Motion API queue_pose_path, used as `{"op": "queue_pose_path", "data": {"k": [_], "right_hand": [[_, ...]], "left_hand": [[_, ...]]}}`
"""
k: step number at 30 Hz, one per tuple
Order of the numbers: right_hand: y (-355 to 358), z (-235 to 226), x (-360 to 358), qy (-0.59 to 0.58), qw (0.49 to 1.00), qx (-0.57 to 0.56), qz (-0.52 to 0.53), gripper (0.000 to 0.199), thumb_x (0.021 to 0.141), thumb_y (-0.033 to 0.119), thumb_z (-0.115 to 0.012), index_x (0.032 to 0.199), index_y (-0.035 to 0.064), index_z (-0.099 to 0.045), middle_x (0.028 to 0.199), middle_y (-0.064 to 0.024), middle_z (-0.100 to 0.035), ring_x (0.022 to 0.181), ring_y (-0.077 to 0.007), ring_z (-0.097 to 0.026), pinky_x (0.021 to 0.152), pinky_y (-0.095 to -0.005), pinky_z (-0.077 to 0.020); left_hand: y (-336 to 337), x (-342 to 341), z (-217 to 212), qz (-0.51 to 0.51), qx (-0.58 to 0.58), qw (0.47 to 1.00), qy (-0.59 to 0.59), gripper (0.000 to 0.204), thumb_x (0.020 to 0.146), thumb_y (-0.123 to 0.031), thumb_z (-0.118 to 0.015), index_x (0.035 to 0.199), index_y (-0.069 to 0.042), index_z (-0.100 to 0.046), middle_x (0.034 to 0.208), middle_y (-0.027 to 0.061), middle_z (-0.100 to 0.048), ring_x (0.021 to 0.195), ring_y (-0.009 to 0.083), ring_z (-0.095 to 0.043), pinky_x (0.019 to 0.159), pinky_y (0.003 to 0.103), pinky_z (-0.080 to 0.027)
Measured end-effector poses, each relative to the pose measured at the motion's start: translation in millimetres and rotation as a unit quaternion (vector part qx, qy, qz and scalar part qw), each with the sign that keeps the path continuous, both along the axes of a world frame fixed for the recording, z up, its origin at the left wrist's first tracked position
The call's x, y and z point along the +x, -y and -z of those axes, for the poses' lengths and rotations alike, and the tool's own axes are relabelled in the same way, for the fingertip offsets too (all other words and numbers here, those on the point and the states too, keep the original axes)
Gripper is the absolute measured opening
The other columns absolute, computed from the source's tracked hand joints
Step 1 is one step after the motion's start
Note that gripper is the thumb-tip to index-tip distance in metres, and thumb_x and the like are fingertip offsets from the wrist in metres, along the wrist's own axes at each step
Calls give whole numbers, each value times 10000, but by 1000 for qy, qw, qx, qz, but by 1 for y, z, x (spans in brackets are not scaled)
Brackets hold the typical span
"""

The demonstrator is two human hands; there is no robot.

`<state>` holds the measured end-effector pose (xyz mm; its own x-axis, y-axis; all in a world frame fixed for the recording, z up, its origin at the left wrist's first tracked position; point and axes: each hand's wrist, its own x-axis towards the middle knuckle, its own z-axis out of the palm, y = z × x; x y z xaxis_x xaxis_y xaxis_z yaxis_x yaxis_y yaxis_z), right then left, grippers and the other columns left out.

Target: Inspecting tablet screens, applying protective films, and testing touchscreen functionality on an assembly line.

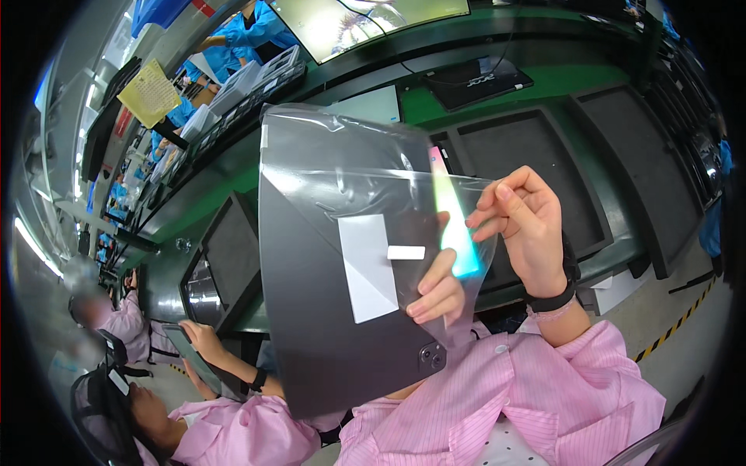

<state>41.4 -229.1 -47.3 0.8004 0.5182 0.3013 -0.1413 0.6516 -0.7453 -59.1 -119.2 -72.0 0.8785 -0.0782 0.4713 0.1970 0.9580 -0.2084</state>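
A large dark grey tablet point(303, 311) is held up in front of me, its back toward me and its camera bump at the lower right corner. White labels point(367, 268) show on it. Clear plastic film point(350, 140) lies loosely over the upper part and stretches past the right edge. My left hand point(437, 299) is closed on that edge, fingers curled onto the back and seen through film; its arm is hidden behind the tablet. To the right, my right hand point(528, 229) pinches the film's edge. A bright rainbow-coloured strip point(457, 225) shows between the hands.
Black foam-lined trays point(536, 171) stand on the green bench, with a dark flat device point(478, 81) behind them. A lit monitor point(373, 27) is at the back. Close on my left, a co-worker in pink point(233, 427) holds another tablet point(190, 349). A yellow note point(150, 93) hangs at upper left.
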Motion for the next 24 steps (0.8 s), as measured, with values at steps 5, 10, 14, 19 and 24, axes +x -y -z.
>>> {"op": "queue_pose_path", "data": {"k": [5, 10, 14, 19, 24], "right_hand": [[0, 10, 0, -33, 999, -18, 9, 123, 872, 93, -468, 833, -24, -464, 775, -135, -568, 699, -227, -627, 543, -278, -544], [6, 19, 5, -79, 996, -27, 13, 139, 871, 119, -463, 820, -9, -479, 791, -114, -564, 685, -204, -615, 545, -286, -533], [8, 19, 7, -79, 997, -17, 15, 134, 869, 123, -461, 828, -3, -486, 793, -105, -564, 654, -177, -598, 538, -276, -525], [12, 20, 9, -86, 996, -18, 19, 112, 863, 122, -471, 851, 13, -494, 801, -88, -567, 652, -146, -570, 535, -275, -503], [9, 19, 11, -83, 995, -32, 44, 115, 858, 126, -483, 862, 12, -496, 785, -77, -557, 656, -139, -561, 530, -274, -491]], "left_hand": [[17, 6, 14, 118, -182, 976, 23, 447, 848, 30, -385, 1283, 4, -287, 640, 74, -396, 495, 146, -484, 453, 222, -446], [13, 3, 2, 80, -142, 979, -124, 452, 817, 70, -403, 1258, 2, -330, 605, 59, -389, 505, 140, -479, 472, 220, -429], [14, 3, 0, 127, -183, 970, -93, 370, 894, -74, -351, 1250, 25, -335, 655, 39, -332, 559, 110, -385, 543, 201, -345], [12, 5, -1, 105, -143, 972, -152, 374, 869, -40, -356, 1239, 10, -357, 628, 32, -348, 542, 111, -407, 509, 207, -356], [11, 7, 1, 92, -133, 970, -181, 394, 837, 2, -385, 1230, -7, -368, 600, 26, -380, 511, 113, -449, 469, 213, -372]]}}
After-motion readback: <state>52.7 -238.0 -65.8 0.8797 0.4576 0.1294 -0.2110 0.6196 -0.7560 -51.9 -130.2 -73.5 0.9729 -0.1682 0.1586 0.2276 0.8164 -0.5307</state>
